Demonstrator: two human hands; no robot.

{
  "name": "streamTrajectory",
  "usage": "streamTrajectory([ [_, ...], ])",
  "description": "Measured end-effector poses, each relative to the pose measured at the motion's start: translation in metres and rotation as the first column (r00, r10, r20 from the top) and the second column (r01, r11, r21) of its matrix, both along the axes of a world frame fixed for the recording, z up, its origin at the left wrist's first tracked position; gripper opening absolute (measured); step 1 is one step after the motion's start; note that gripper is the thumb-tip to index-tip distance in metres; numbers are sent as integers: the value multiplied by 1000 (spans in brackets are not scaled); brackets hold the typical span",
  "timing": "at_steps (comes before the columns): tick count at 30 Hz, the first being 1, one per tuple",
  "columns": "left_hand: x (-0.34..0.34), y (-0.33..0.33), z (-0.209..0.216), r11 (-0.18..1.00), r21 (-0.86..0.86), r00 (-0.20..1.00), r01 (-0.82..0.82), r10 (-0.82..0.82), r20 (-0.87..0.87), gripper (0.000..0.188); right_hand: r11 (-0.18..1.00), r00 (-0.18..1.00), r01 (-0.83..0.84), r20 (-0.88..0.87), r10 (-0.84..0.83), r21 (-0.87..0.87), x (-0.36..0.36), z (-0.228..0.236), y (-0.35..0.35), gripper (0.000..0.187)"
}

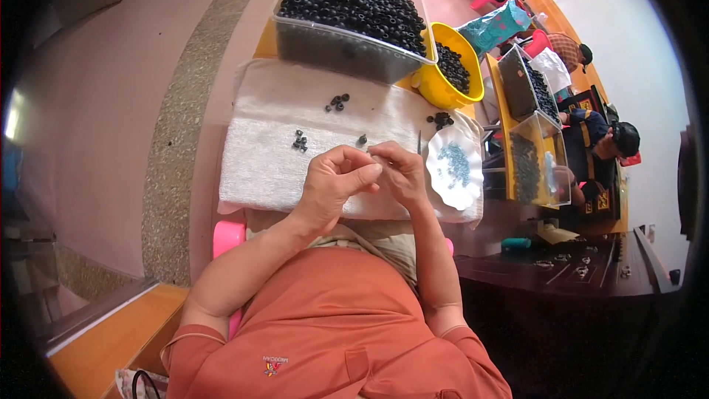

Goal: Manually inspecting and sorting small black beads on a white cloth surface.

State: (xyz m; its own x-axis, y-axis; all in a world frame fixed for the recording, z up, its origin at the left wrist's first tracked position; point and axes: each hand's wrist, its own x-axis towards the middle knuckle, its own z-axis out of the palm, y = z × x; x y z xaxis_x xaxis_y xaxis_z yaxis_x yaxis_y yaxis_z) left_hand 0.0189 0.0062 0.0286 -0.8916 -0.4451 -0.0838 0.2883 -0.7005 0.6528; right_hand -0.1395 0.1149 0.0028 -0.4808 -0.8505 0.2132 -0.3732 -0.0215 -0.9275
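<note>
Our left hand [334,177] and right hand [399,168] meet fingertip to fingertip over the white towel [258,155], pinched narrow on something too small to identify. Loose black beads [300,141] lie just beyond the left hand, nearer it; the white dish [454,170] sits right.

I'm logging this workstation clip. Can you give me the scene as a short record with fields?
surface: white towel cloth over a table
left hand: fingertips pinched together, meeting the right hand
right hand: fingertips pinched; any item between them too small to tell
loose parts: small black rings on the cloth
containers: clear plastic bin and yellow bowl, both holding black rings
right side: white scalloped dish of small bluish pieces
</note>
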Motion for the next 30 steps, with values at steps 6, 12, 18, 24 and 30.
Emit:
streamTrajectory([
  [6, -1, -3, -1, 1000, 9, 999, -21, 21, 49, 11, 1000, 984, 26, 178, -26, 4, 3, 17, 6, 16],
  [12, -5, -5, -10, 999, -33, 994, 7, -3, 110, 9, 995, 949, 13, 316, 20, -103, 1, 22, 8, 15],
  [18, -5, -6, -10, 991, -125, 989, 44, -25, 146, 11, 991, 865, -28, 494, 88, -128, -5, 29, 12, 11],
  [24, -5, -7, -10, 978, -192, 991, 88, -65, 121, 13, 989, 844, -148, 524, 115, 21, -2, 43, 10, 17],
  [30, -4, -7, -9, 969, -228, 991, 94, -70, 113, 12, 981, 845, -188, 516, 139, 44, -1, 43, 12, 19],
])
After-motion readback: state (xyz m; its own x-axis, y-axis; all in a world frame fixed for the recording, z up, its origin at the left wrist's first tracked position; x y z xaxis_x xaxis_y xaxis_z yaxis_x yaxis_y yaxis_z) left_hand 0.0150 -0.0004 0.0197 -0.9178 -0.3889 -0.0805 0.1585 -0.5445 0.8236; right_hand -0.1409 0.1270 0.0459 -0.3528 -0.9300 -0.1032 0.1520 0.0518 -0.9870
